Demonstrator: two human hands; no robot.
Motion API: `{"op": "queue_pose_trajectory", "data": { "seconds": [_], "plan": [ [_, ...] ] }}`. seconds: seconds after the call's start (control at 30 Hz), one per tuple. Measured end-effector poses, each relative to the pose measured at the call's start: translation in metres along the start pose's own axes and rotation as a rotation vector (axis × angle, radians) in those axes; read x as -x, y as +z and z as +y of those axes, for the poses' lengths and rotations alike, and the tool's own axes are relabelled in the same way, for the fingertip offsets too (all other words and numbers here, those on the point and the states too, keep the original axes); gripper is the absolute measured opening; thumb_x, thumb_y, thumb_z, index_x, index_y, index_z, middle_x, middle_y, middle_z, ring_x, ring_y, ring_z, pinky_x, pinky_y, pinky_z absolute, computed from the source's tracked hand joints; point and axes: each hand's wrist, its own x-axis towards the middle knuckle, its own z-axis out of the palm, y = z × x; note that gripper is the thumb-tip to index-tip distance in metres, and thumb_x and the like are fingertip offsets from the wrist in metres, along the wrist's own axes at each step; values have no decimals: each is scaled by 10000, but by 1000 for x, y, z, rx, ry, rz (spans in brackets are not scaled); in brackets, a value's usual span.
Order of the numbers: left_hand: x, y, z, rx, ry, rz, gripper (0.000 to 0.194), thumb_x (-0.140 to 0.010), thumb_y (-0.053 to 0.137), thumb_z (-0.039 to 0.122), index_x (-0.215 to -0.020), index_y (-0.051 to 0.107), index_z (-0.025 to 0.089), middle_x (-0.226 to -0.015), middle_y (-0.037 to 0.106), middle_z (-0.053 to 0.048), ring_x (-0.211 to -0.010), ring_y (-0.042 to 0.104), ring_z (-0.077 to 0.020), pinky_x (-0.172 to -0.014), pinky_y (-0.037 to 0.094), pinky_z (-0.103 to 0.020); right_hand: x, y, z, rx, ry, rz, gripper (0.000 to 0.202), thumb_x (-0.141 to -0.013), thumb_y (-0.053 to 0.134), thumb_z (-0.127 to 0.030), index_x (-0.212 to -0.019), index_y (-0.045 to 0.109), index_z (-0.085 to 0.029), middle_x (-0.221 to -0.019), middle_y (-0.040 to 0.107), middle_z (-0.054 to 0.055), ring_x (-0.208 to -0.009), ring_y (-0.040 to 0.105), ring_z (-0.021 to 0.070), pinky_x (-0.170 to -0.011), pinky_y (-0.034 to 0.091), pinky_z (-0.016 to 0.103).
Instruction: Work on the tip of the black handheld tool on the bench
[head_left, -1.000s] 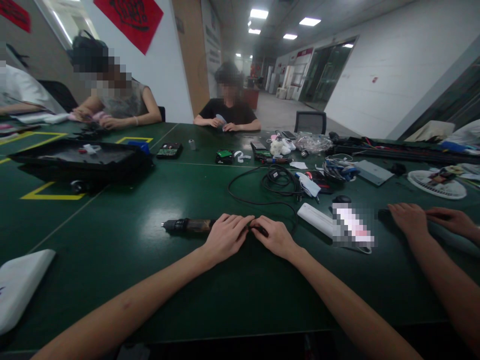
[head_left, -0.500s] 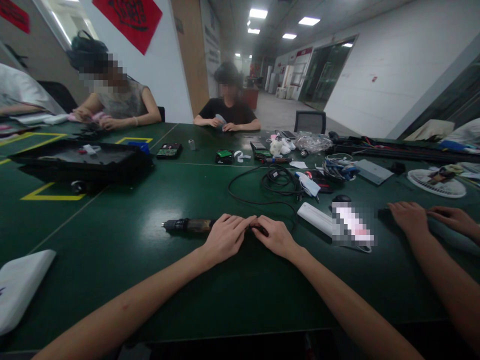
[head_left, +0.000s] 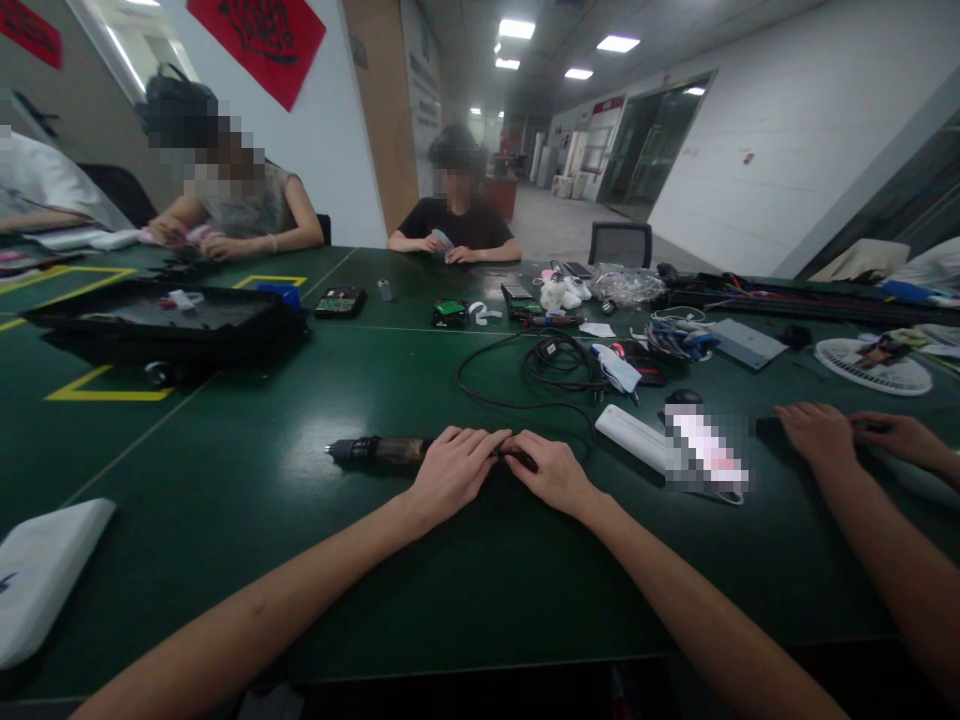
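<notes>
A dark power screwdriver (head_left: 394,451) lies sideways on the green tabletop (head_left: 225,480), tip pointing left. The left hand (head_left: 459,466) wraps its rear, probably steadying it; beside it, the right hand (head_left: 551,470) pinches what seems its black cord (head_left: 525,405), perhaps for control.

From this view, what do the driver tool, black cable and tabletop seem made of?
Driver tool: dark nose with small highlights, metal or hard plastic; brownish body, material unclear, partly under the left hand.
Black cable: likely rubber or soft plastic jacket, since it lies in smooth loops.
Tabletop: green, smooth, semi-gloss, perhaps coated board or mat, judging by the blurred glare.
</notes>
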Motion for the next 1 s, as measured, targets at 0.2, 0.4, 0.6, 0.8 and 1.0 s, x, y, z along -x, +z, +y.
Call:
{"op": "queue_pose_trajectory", "data": {
  "seconds": [0.2,0.4,0.6,0.8,1.0],
  "plan": [
    [1,1,0,20,19,4,553,-1001,513,223,-1541,395,242,-1218,710,-66,-1104,668,-220,-946,459,-410,0,0,0,6,1,-6,162,-1022,566,-257,-1162,646,-242,-1100,691,49,-888,667,174,-756,509,280],
    [-1,2,1,-9,-9,15,446,-1033,503,272,-1476,472,232,-1181,715,-72,-1074,677,-220,-930,466,-401,0,0,0,6,-4,5,152,-1013,586,-270,-1150,647,-243,-1082,694,43,-891,669,175,-759,507,280],
    [1,0,2,16,12,1,556,-1015,497,243,-1557,375,246,-1218,707,-74,-1105,665,-233,-953,455,-421,0,0,0,15,-5,-3,156,-1037,558,-283,-1161,643,-243,-1098,696,49,-902,668,178,-756,501,278],
    [1,3,0,6,-8,-1,482,-1043,479,277,-1519,423,236,-1191,709,-73,-1082,667,-231,-942,452,-414,0,2,2,-3,-1,-3,154,-1045,555,-302,-1152,647,-242,-1107,698,49,-934,672,183,-803,517,287],
    [0,1,1,17,13,-5,508,-1031,481,248,-1534,405,235,-1228,700,-78,-1105,658,-231,-945,451,-416,0,4,4,3,0,-6,170,-1055,537,-308,-1167,643,-236,-1118,703,56,-939,678,188,-809,524,296]
  ]
}}
